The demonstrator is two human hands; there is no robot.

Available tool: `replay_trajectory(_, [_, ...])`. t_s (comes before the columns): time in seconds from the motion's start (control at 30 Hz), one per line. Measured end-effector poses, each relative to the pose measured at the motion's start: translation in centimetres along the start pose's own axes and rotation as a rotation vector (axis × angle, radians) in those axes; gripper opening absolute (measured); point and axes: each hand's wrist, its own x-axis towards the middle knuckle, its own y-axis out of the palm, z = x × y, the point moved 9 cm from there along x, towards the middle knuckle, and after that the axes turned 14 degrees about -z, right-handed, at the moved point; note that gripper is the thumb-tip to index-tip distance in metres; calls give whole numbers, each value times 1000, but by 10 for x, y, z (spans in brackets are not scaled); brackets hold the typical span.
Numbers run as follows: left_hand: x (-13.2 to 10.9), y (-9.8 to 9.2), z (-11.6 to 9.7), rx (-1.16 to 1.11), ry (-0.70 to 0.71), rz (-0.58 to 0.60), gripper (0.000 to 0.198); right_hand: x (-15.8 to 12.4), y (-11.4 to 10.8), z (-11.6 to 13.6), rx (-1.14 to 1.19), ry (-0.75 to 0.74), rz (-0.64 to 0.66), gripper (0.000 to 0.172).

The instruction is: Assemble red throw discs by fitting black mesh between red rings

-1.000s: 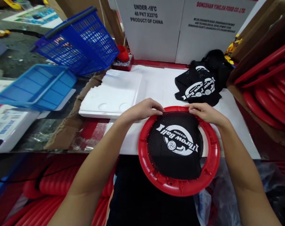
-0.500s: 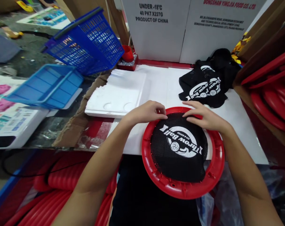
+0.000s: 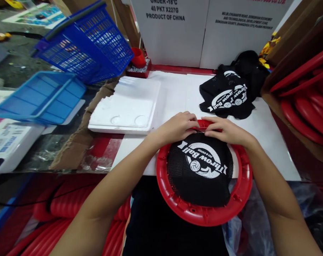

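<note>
A red plastic ring [image 3: 165,181] with small pegs around it rests on the table's front edge, partly over my lap. Across its opening lies a black mesh net [image 3: 201,192] printed "Throw Ball" in white; a gap shows at its right side. My left hand [image 3: 181,126] pinches the net's far edge against the ring, fingers curled. Close beside it, my right hand [image 3: 224,129] has its fingers bent onto the same far edge, gripping the net. The fingertips partly hide the edge there.
A pile of black printed nets [image 3: 230,92] lies behind the ring. To the left are a white foam slab [image 3: 129,103], a light blue tray [image 3: 38,99], a blue basket [image 3: 89,42] and a red cup [image 3: 138,58]. Red rings [image 3: 305,110] fill a carton at the right.
Both hands have closed in toward each other at the ring's far edge. My right hand's fingers, spread before, are now bent onto the net. The view has shifted slightly.
</note>
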Motion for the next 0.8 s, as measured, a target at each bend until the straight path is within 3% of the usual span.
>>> replay_trajectory(0.13, [-4, 6, -11, 161, 77, 91, 28, 2, 4, -7, -5, -40, -67, 26])
replay_trajectory(0.27, [-2, 10, -10, 142, -21, 128, 27, 0, 13, -7, -59, -92, 9, 28])
replay_trajectory(0.4, [1, 7, 4, -165, -246, 95, 16, 0, 7, 0, 3, -22, 50, 19])
replay_trajectory(0.57, [-11, 6, 35, -652, -672, -9, 20, 3, -10, -4, 247, 169, -114, 17])
replay_trajectory(0.67, [-14, 5, 44, -690, -741, -63, 20, 4, -11, -14, 305, 240, -173, 17])
replay_trajectory(0.8, [-17, 9, 54, -716, -814, -96, 24, 9, -8, -14, 258, 189, -146, 18])
